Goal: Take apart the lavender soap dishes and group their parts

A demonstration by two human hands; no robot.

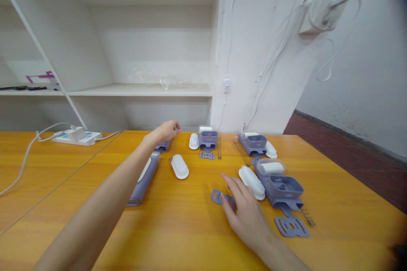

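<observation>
My left hand (169, 129) reaches to the far side of the table with its fingers curled together. What they may pinch is too small to make out. Below it sits a purple plastic housing (163, 147), partly covered by the hand, and a thin coil spring (172, 151). My right hand (244, 208) hovers low on the right, thumb and fingers apart. Its thumb overlaps a flat purple slotted plate (216, 197); whether they touch I cannot tell. Just beyond its fingers lies a white ribbed oval part (252, 182).
At right stand a purple housing with an open cup (285, 186) and a slotted plate (291, 226). Similar housings (208, 137) (253, 144) stand farther back. A white oval part (179, 167) lies mid-table, a long purple body (143, 183) left of it. A power strip (78, 136) sits far left.
</observation>
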